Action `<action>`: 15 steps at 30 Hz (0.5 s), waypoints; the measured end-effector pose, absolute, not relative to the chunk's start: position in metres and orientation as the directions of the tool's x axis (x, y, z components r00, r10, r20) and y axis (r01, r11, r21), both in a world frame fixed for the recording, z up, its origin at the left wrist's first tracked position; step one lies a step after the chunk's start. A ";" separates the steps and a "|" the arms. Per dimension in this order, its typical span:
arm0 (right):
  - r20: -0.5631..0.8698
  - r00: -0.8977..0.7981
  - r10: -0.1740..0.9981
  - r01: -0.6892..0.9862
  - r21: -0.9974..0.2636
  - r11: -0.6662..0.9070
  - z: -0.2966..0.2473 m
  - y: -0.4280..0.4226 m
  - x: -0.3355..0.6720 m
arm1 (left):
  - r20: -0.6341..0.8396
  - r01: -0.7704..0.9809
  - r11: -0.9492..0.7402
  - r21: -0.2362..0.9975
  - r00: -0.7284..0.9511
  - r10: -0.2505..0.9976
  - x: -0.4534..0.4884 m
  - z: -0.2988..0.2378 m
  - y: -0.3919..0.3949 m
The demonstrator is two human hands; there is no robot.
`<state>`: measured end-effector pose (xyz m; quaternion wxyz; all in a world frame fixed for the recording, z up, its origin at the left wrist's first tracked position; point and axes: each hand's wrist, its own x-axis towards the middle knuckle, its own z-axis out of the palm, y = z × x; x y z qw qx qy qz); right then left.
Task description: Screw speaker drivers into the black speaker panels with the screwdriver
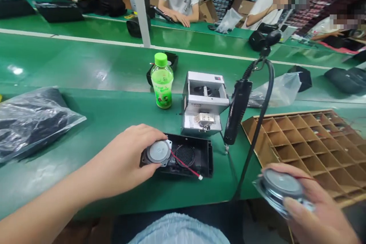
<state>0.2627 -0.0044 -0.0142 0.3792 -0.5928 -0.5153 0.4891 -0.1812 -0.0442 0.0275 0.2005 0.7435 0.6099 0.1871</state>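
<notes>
My left hand (122,160) rests on a round speaker driver (158,151), pressing it into one end of an open black plastic speaker housing (197,164). Beside that driver, a round black mesh grille (185,155) shows inside the housing. A red-and-black wire (185,166) runs across the housing to a white connector (200,177). At the lower right, my right hand (317,209) grips a second speaker driver (280,188) by its metal frame, with a thin red wire trailing from it.
A cardboard compartment tray (305,148) lies right of the housing. A hanging electric screwdriver (237,110) on a black cable and a small white machine (203,103) stand ahead. Nearby are a green drink bottle (161,82) and a bagged black item (31,122). Co-workers sit across the green bench.
</notes>
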 end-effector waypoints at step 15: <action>-0.274 -0.170 0.947 0.133 -0.958 -0.254 -0.067 -0.015 0.245 | -0.175 0.978 -0.194 0.082 0.206 0.963 -0.170 0.010 -0.026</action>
